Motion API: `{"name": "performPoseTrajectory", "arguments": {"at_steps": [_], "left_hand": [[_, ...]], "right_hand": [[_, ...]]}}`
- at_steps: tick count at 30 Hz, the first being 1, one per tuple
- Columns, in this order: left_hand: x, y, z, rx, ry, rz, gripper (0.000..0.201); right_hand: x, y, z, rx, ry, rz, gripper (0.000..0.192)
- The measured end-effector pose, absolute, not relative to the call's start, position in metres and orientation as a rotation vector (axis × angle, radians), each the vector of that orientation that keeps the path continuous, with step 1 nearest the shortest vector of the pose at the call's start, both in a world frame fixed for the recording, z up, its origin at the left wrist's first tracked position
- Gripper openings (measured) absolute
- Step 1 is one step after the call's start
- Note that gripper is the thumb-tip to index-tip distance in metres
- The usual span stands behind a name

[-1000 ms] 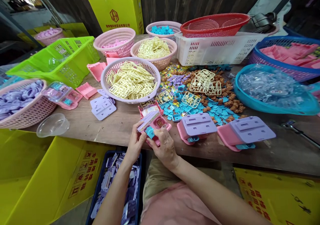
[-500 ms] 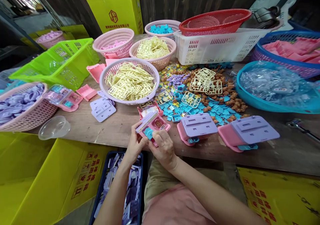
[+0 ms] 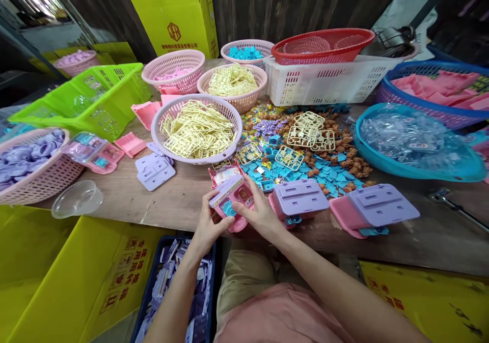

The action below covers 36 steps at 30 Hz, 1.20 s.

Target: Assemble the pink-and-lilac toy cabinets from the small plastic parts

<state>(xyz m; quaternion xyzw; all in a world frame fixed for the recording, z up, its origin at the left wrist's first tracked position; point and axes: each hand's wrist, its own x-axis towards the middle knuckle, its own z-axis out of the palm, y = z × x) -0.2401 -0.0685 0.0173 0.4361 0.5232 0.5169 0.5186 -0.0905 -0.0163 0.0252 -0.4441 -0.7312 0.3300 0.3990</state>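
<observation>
Both hands grip a pink and purple toy house point(image 3: 237, 196) over the table's front edge. Its front carries a blue round piece and a small brown figure behind an opening. My left hand point(image 3: 209, 221) is closed around the left side, thumb along the lower front. My right hand point(image 3: 262, 211) wraps the right side, its thumb on the front beside the blue piece. Right of my hands stand two similar pink toys with purple tops, a nearer one point(image 3: 301, 196) and a farther one point(image 3: 376, 205). Flat purple panels point(image 3: 155, 172) lie to the left.
A lilac basket point(image 3: 160, 147) of cream part frames stands behind my hands. Blue tiles point(image 3: 305, 165) and brown figures point(image 3: 349, 154) are heaped at its right. A turquoise basin point(image 3: 420, 172) holds clear bags. A ratchet wrench point(image 3: 458, 208) lies at right, a clear cup point(image 3: 77, 199) at left.
My right hand has shifted from fingers bent over the toy's front to a grip around its right side, thumb on the front. My left hand stays on the toy. The view has shifted slightly.
</observation>
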Motion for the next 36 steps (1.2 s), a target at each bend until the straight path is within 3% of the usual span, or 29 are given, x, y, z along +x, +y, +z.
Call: {"name": "performPoseTrajectory", "arguments": {"at_steps": [4, 15, 21, 26, 30, 33, 36], "left_hand": [[-0.241, -0.069, 0.014, 1.081, 1.273, 1.228, 0.067], [-0.242, -0.073, 0.006, 1.162, 1.283, 1.229, 0.062], [-0.266, -0.075, 0.006, 1.737, 1.54, 1.096, 0.049], [-0.295, -0.077, 0.008, 2.074, 1.559, 0.882, 0.043], [-0.287, -0.075, 0.039, 2.184, 1.673, 0.864, 0.05], [-0.245, -0.069, 0.06, 2.232, 1.598, 0.944, 0.053], [-0.187, -0.055, 0.053, 2.317, 1.386, 0.809, 0.067]], "right_hand": [[-0.095, -0.008, 0.021, -1.162, -1.847, 0.992, 0.062], [-0.095, -0.021, 0.012, -1.135, -1.811, 0.819, 0.064], [-0.082, -0.04, 0.017, -1.052, -1.92, 0.853, 0.074], [-0.058, -0.057, 0.04, -0.993, -2.02, 0.934, 0.06], [-0.031, -0.059, 0.055, -1.036, -1.964, 0.93, 0.032], [-0.014, -0.05, 0.059, -1.067, -1.928, 0.76, 0.016], [0.0, -0.032, 0.055, -1.094, -1.99, 0.404, 0.02]]}}
